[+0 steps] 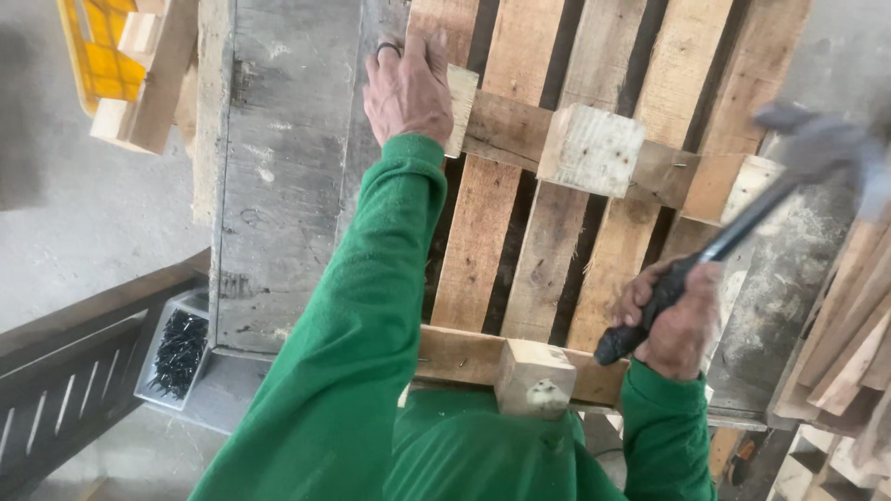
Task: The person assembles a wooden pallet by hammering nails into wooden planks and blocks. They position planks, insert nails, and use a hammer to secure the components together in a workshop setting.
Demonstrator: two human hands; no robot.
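A wooden pallet (492, 232) of pale slats lies on a grey workbench (278, 186). My left hand (408, 88), in a green sleeve and wearing a dark ring, rests on a small wooden block (460, 107) at the pallet's far left crosspiece. My right hand (673, 320) grips the black handle of a hammer (742, 218); its head is raised at the right and blurred with motion. Another block (591, 148) sits on the far crosspiece, a third (750, 186) at its right end, and one more (534, 376) on the near crosspiece.
A tray of dark nails (176, 353) sits at the bench's near left corner. A yellow crate (97, 51) and wood offcuts (153, 70) lie at the top left. Stacked wooden slats (849, 343) lean at the right. Concrete floor (83, 232) lies to the left.
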